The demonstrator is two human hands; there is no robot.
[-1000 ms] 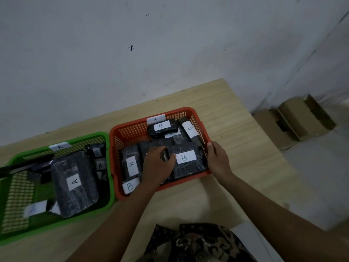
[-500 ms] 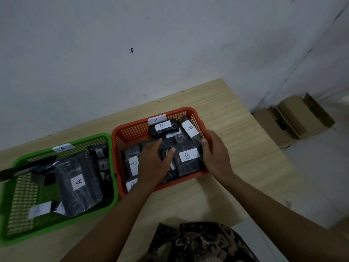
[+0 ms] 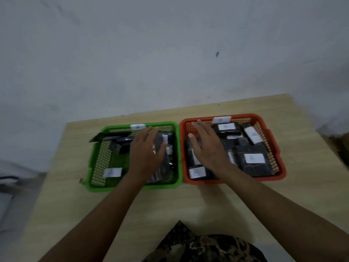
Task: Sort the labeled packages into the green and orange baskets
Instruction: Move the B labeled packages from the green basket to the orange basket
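Left hand (image 3: 146, 152) flat, fingers straight, over black packages in green basket (image 3: 94, 167), right hand (image 3: 206, 148) flat, fingers spread, over labeled packages (image 3: 254, 162) in orange basket (image 3: 279, 167), baskets side by side on wooden table (image 3: 188, 201)

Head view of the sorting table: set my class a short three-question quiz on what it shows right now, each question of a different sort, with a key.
1. True or false: the left hand is over the green basket.
2. The right hand is: A) gripping a package, B) open with straight fingers, C) off the table.
3. Fill in: the orange basket sits to the ____ of the green one.

Key: 1 true; 2 B; 3 right.
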